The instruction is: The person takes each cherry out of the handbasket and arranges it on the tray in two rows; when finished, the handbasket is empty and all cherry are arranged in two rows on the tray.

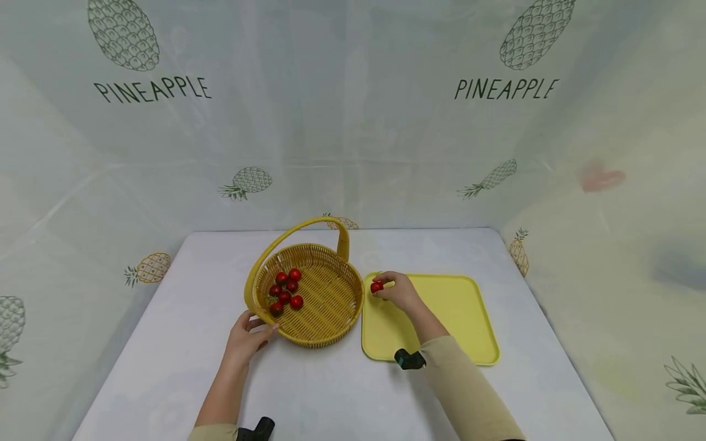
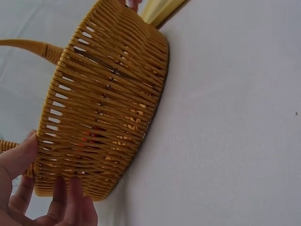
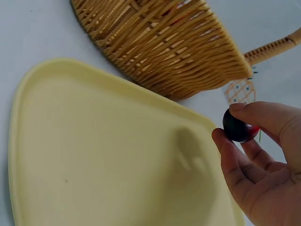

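Fruit (image 1: 375,287), red and round, pinched in right hand (image 1: 402,291), thumb against fingers, above far-left corner of tray (image 1: 452,312). Left hand (image 1: 244,340) grips basket (image 1: 331,300) at near-left rim. From here, basket's just beside tray's left edge, more red fruits (image 1: 284,297) bunched inside. Tray's toward right edge of tabletop (image 1: 309,392).

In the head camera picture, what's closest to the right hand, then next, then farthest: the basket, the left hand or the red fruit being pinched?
1. Red fruit: pinched in the right hand.
2. Basket: to the right hand's left.
3. Left hand: farther left, at the basket's near-left edge.
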{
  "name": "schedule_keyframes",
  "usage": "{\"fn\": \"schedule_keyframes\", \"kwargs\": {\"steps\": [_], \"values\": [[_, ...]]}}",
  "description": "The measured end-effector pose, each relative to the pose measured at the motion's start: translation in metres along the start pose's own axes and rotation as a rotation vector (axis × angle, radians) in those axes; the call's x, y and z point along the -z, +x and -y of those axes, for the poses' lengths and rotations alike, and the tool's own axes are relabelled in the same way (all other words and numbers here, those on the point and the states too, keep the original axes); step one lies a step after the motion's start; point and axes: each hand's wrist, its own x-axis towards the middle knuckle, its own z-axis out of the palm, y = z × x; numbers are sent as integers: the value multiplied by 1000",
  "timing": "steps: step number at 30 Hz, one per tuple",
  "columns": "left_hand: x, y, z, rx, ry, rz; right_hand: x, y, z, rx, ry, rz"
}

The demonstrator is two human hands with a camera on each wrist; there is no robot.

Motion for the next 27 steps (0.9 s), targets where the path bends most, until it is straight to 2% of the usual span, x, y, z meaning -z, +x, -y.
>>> {"fn": "schedule_keyframes", "kwargs": {"steps": [9,18,27], "values": [[0,3,0,0,-1,-2,-11,8,-13,-15,33,-66],[0,3,1,9,-10,-3,-19,13,-21,-30,5,-139],[-1,4,0,7,-14,-2,-23,15,-19,-29,-28,-156]]}}
